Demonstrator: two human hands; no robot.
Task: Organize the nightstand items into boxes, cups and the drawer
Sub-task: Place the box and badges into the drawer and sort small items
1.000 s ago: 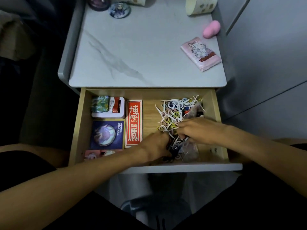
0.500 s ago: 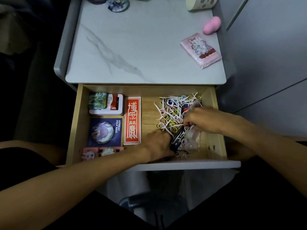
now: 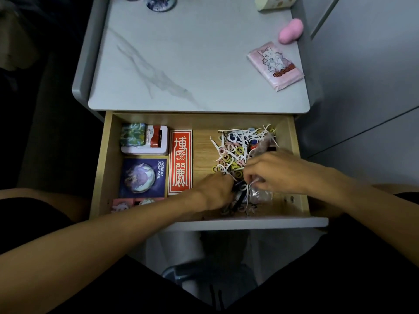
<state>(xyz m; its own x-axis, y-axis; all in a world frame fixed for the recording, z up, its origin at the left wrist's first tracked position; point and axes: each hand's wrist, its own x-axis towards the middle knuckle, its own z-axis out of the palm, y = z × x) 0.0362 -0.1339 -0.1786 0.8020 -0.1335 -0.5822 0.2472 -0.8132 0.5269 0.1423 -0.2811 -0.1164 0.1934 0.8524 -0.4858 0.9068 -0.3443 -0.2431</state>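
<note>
The nightstand's wooden drawer [image 3: 292,141] stands pulled out. Its right half holds a heap of small coloured rings and white floss picks [image 3: 235,150], partly spilling from a clear plastic bag [image 3: 260,193]. My left hand [image 3: 215,191] is curled over dark small items at the heap's near edge. My right hand [image 3: 276,171] pinches white picks just beside it, with the bag under its fingers. What lies under both hands is hidden.
The drawer's left half holds a green tin on a white box [image 3: 145,139], a blue card box [image 3: 142,175], a red box [image 3: 181,162] and a pink item [image 3: 122,206]. On the marble top [image 3: 181,64] lie a pink tissue pack [image 3: 275,65], a pink object [image 3: 291,31], a cup [image 3: 275,2] and a round badge [image 3: 161,2].
My right hand went up toward the far part of the heap, then came back down beside my left hand. The left hand has hardly shifted.
</note>
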